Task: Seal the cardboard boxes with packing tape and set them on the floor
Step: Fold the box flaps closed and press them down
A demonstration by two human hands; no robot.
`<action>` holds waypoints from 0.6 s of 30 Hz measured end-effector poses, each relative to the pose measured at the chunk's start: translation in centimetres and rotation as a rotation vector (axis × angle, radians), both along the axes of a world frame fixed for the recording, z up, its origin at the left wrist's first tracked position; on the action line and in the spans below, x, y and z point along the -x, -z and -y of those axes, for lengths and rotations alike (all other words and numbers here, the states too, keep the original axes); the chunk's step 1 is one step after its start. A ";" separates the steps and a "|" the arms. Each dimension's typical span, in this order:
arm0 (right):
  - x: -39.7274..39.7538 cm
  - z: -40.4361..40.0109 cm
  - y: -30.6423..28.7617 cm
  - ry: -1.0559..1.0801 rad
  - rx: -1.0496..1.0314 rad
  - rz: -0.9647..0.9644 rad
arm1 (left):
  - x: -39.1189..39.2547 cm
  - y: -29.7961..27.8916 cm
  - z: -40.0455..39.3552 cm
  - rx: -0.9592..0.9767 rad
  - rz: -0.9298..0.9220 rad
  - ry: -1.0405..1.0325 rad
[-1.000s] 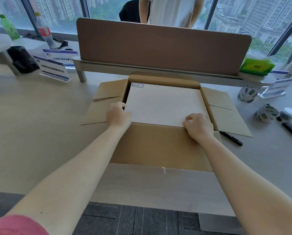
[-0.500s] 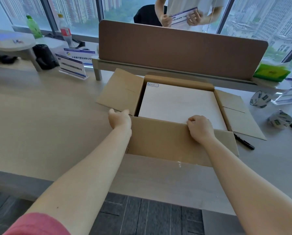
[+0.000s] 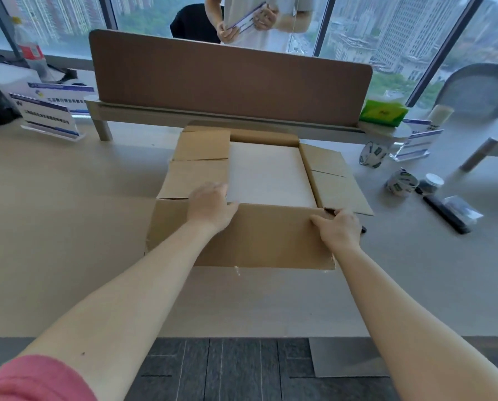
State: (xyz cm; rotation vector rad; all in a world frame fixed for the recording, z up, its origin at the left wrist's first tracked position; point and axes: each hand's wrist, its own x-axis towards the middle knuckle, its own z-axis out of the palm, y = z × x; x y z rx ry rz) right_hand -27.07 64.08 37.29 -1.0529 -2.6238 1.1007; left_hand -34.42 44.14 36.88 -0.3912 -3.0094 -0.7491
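An open cardboard box (image 3: 250, 235) sits on the light wooden desk (image 3: 54, 227), close to the near edge and in front of a brown divider panel (image 3: 230, 79). Its near flap (image 3: 259, 235) stands up toward the camera, the left flap (image 3: 197, 169) is folded in over the opening, and the right flap (image 3: 334, 180) lies spread outward on the desk. Inside, a pale flat sheet (image 3: 268, 175) covers whatever the box holds. The left hand (image 3: 211, 205) rests where the left flap meets the top edge of the near flap, fingers stretched forward and flat on the cardboard (the thumb lies along that edge). The right hand (image 3: 338, 228) grips the near flap's right top corner, fingers curled over it. A black marker (image 3: 362, 228) peeks out just behind that hand. To the right, well apart from the box, two rolls of printed packing tape (image 3: 402, 183) lie on the desk, with a further roll (image 3: 372, 154) farther back near a green tissue pack (image 3: 383, 112). Beyond the divider, another person (image 3: 266, 21) stands holding a card in both hands.
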 end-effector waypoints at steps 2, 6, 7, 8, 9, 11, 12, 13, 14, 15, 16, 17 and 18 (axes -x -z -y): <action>-0.3 -0.5 0.2 0.092 0.245 -0.011 | -0.2 0.2 -0.7 0.099 0.045 0.047; 0.1 -0.9 0.6 0.142 0.515 -0.152 | -0.5 0.3 -0.7 0.167 0.088 0.082; 0.2 -0.8 0.7 0.143 0.535 -0.190 | -0.5 0.3 -0.6 0.168 0.093 0.089; 0.2 -0.7 0.7 0.146 0.547 -0.225 | -0.5 0.3 -0.5 0.167 0.102 0.097; 0.2 -0.6 0.9 0.153 0.554 -0.257 | -0.5 0.2 -0.4 0.166 0.116 0.102; 0.2 -0.5 1.2 0.157 0.557 -0.324 | -0.7 0.1 -0.3 0.171 0.131 0.112; 0.1 -0.3 1.4 0.148 0.550 -0.349 | -0.7 0.2 -0.2 0.176 0.130 0.118; 0.0 -0.1 1.5 0.138 0.530 -0.367 | -0.7 0.2 -0.2 0.184 0.130 0.124; -0.1 0.0 1.6 0.129 0.499 -0.380 | -0.6 0.2 -0.1 0.196 0.132 0.132; -0.1 0.1 1.7 0.116 0.460 -0.390 | -0.6 0.2 0.0 0.210 0.137 0.139; -0.1 0.2 1.8 0.102 0.419 -0.390 | -0.5 0.3 0.1 0.223 0.147 0.146; 0.0 0.2 1.8 0.077 0.370 -0.376 | -0.5 0.3 0.1 0.235 0.156 0.150; 0.1 0.1 1.8 0.039 0.305 -0.351 | -0.5 0.3 0.1 0.242 0.162 0.152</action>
